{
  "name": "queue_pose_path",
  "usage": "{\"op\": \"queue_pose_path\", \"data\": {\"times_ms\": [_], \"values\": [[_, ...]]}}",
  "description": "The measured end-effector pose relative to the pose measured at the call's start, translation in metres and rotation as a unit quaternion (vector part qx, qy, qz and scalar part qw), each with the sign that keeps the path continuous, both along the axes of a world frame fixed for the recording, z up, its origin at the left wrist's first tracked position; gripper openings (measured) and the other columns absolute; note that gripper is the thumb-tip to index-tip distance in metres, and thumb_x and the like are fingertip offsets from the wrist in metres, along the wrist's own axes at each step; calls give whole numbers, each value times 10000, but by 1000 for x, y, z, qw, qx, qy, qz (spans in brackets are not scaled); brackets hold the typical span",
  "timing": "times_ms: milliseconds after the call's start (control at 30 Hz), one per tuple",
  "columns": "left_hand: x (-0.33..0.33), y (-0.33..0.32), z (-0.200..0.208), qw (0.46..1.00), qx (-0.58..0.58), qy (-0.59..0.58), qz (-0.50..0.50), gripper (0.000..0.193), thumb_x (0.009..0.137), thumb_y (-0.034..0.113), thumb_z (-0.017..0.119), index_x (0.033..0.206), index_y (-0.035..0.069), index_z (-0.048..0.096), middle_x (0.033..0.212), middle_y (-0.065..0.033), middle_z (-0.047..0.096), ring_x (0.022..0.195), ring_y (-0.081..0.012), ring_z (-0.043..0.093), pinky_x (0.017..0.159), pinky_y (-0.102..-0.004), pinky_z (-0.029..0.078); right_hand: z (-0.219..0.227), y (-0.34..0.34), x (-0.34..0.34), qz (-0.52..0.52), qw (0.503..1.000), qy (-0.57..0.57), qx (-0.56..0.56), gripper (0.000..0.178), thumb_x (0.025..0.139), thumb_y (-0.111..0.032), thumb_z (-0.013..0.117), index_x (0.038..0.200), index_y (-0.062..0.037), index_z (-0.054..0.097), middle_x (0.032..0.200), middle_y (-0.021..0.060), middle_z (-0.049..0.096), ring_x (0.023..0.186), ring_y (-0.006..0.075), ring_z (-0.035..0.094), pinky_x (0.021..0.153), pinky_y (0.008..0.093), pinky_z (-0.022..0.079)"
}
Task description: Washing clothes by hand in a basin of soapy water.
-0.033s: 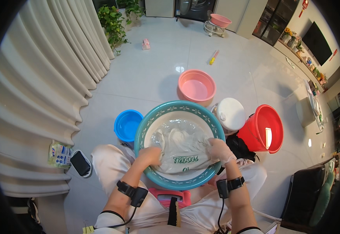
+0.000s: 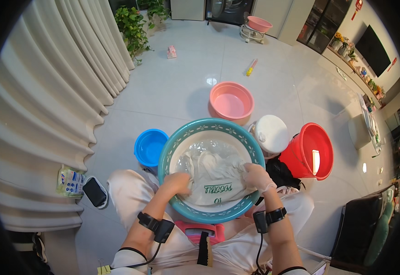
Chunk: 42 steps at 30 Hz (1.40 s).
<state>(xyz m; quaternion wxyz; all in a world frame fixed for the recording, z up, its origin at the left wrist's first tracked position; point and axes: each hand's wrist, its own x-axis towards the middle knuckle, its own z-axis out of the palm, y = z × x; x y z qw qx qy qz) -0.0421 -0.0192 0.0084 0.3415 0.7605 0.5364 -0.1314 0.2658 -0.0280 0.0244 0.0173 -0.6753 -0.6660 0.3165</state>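
A large teal basin (image 2: 166, 149) with a white inside and a leaf-patterned rim stands between my knees. Water in it covers part of a white cloth (image 2: 223, 176) with green lettering; whether this is a shirt or another item I cannot tell. My left hand (image 2: 177, 184) grips the cloth's left edge, its fingertips partly in the water. At the right edge my right hand (image 2: 257, 178) has its fingers closed on the same cloth. Between the hands the cloth lies spread and wrinkled, with its far part bunched up.
A blue bucket (image 2: 150, 147) stands left of the basin and a pink basin (image 2: 231, 101) beyond it. To the right are a white-lidded container (image 2: 272, 134) and a red bucket (image 2: 317, 149). A phone (image 2: 94, 191) and a green-white packet (image 2: 70, 181) lie by the curtain.
The cloth's middle has risen a little and its folds and lettering have shifted within the water. Both hands stay at its edges.
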Motion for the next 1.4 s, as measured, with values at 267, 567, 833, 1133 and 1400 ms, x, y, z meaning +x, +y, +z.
{"op": "queue_pose_path", "data": {"times_ms": [267,567,833,1133,1400], "values": [[30,17,-102,948,173,-221,152,961,743,333,710,1477,83,142,1252,-340,469,1100,-473,530,925,-472,453,-73,11,-42,59,992,-5,110,595,806,-384,614,1340,-189,438,1384,256,378,1211,489,405,953,546,388],[26,11,-61,996,32,5,77,1004,692,370,780,1456,64,203,1197,-323,517,1095,-437,546,910,-453,468,-56,19,-73,202,965,-159,-59,776,735,-553,651,1393,-226,405,1384,190,441,1292,452,345,1039,546,314],[22,16,-125,913,-41,-217,342,907,825,673,472,1460,83,205,1378,-281,393,1282,-391,398,1011,-499,375,-117,33,-74,42,985,166,-29,705,721,-424,714,1283,-51,508,1209,218,568,1118,367,541,957,442,413],[37,21,-89,447,-367,-647,497,677,891,585,413,1293,45,477,1192,-146,578,1120,-297,541,977,-413,422,-18,-17,-163,57,915,333,219,216,788,-187,650,941,-36,674,964,203,637,906,358,614,812,377,492],[61,-4,-107,566,-211,-579,548,467,930,437,467,1160,48,585,1061,-105,642,971,-209,607,841,-332,484,-17,-10,-150,169,908,118,364,149,779,-261,633,825,-121,653,807,121,563,725,323,622,625,453,508]]}}
